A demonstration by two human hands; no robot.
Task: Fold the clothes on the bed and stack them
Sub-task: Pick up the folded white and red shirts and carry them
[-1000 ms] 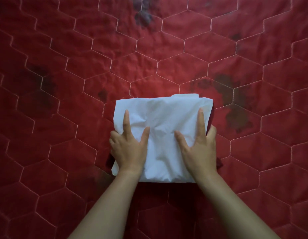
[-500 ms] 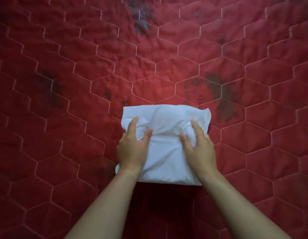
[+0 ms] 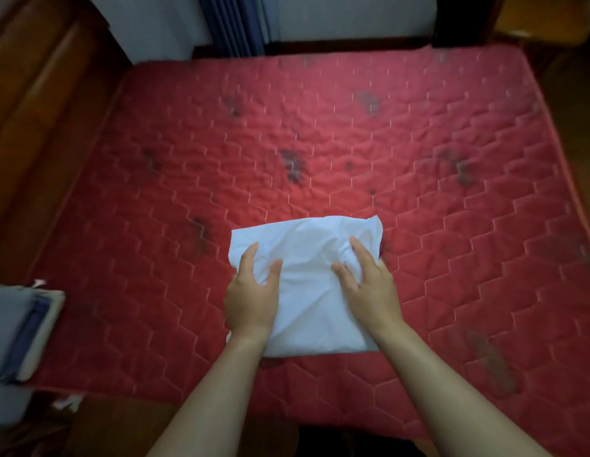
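Pinching the folded white garment (image 3: 315, 311), left hand (image 3: 250, 298) and right hand (image 3: 369, 288) should next lift it onto the stack (image 3: 20, 331) at the bed's (image 3: 452, 225) near-left corner.

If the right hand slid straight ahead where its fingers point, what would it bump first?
Only more of the folded white garment, bunched just ahead of the right hand. Past its far edge lies bare red mattress; nothing else shows there.

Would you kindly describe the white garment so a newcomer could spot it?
On the red quilted mattress, look near its front edge, in the middle. The white garment lies folded; unlike the grey stack at the left corner, it is plain white.
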